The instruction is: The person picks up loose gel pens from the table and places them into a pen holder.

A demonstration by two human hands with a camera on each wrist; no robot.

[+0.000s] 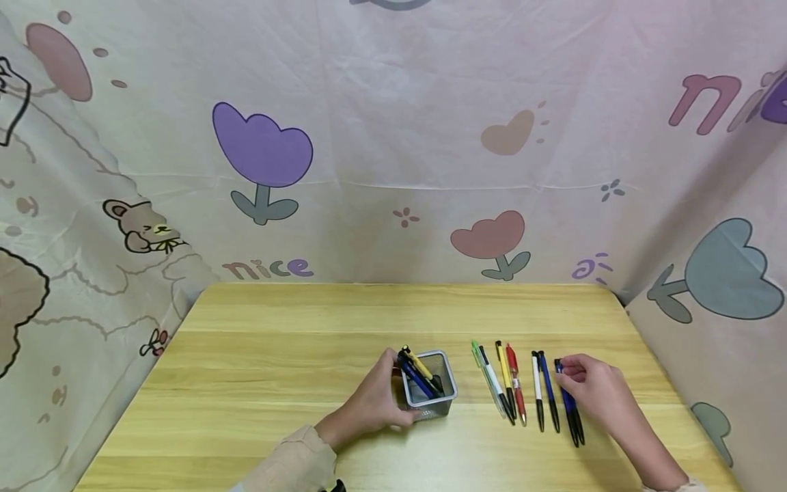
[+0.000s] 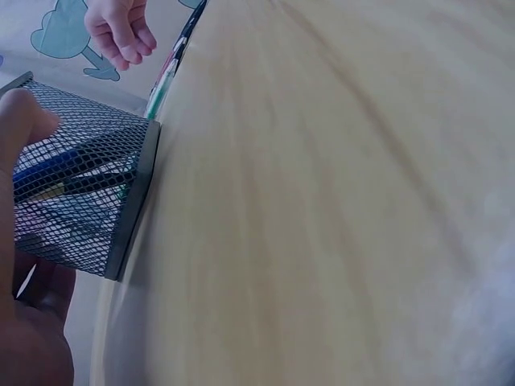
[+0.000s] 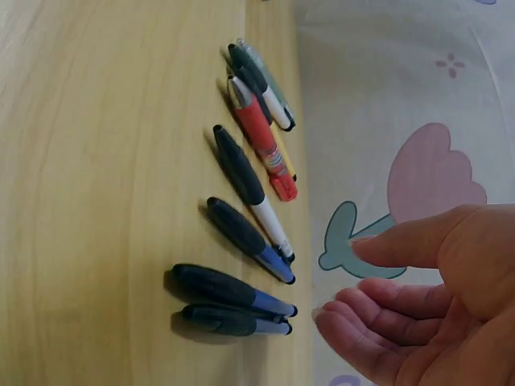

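My left hand [image 1: 375, 400] grips a square metal mesh pen holder [image 1: 435, 410], thumb on the near side and fingers behind. Inside lean a yellow pen [image 1: 421, 363] and blue pens [image 1: 420, 379]. My right hand [image 1: 595, 386] hovers by the top ends of two blue pens [image 1: 569, 406] lying side by side at the right of the row. In the right wrist view its thumb and fingers are apart with nothing between them. Left of these lie another blue pen [image 1: 549, 393], a white pen [image 1: 537, 393] and a red pen [image 1: 516, 386].
Farther left in the row are a yellow pen [image 1: 505, 376], a white pen with a black grip [image 1: 494, 383] and a green-tipped clear pen [image 1: 488, 383]. All lie on a wooden table [image 1: 295, 383]. A printed cloth [image 1: 369, 137] hangs behind it and along both sides.
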